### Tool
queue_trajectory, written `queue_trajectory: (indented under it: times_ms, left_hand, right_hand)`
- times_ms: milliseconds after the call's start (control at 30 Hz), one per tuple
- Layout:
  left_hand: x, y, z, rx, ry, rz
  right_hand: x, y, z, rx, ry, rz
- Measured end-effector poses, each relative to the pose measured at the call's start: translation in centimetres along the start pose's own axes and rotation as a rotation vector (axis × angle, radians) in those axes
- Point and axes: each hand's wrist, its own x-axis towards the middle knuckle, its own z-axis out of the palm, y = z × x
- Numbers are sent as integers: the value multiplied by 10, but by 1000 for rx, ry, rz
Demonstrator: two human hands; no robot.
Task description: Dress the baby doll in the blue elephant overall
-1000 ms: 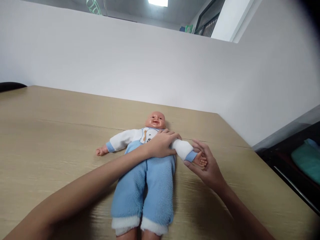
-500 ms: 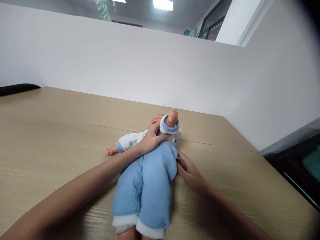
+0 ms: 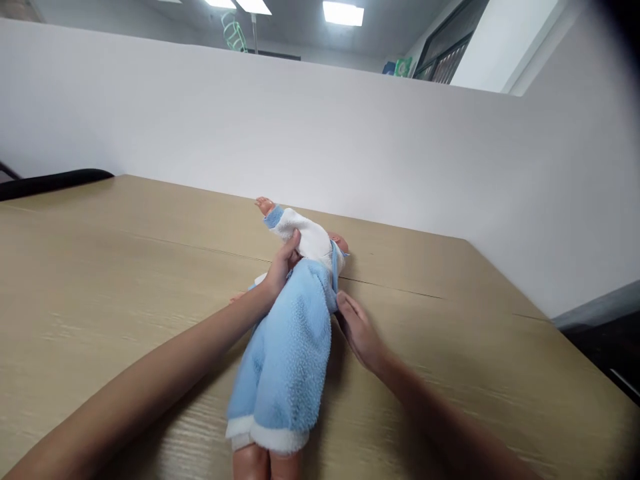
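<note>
A baby doll (image 3: 313, 240) lies turned onto its side on the table, its head at the far end and its bare legs toward me. It wears a white fleece top and fluffy blue overalls (image 3: 290, 347) with white cuffs. My left hand (image 3: 283, 267) is closed around the doll's chest and upper arm, thumb on the white sleeve. At the doll's back, my right hand (image 3: 357, 327) pinches the edge of the blue overalls near the strap (image 3: 335, 267). One doll arm points up and away to the left; the other is mostly hidden behind my left forearm.
The wooden table (image 3: 150, 280) has a seam running across it. A white partition wall (image 3: 280, 127) rises behind its far edge. A black curved edge (image 3: 60, 181), perhaps a chair back, shows at far left. Dark objects (image 3: 605, 347) lie beyond the table's right edge.
The doll has rolled from its back onto its side, its head turning away to the right. Its raised arm has swung left. My right hand has moved up to the overalls' edge. The view has shifted slightly.
</note>
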Motion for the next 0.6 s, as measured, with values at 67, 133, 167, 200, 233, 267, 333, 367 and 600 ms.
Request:
queue_trajectory:
  times_ms: [67,133,167,200,233,267,333,367,600]
  left_hand:
    - [2,3,-5,-36,-35,-33]
    - [4,6,-10,-61,-58,-90]
    - [4,7,-13,-71,-66,-117]
    - [4,8,-15,-79,-72,-141]
    - [5,9,-17,-84,-71,-155]
    - [5,9,-18,-84,-63,-159]
    - [5,9,-19,-62,-38,-155]
    - [6,8,-20,-39,-24,-147]
    - [10,11,-31,288,93,50]
  right_hand:
    - [-5,-2,-1,-42,-101,-5]
    - [-8,-4,-2,-107,-181,-11]
    - [-8,-5,-2,-141,-195,-15]
    - [-8,-5,-2,-177,-186,-23]
    - [-8,-5,-3,-215,-156,-39]
    - [-7,-4,-3,-253,-115,-65]
    - [-6,-2,-2,-303,-35,-126]
    - [-6,-1,-1,-288,-10,-135]
    - [11,-2,19,44,48,32]
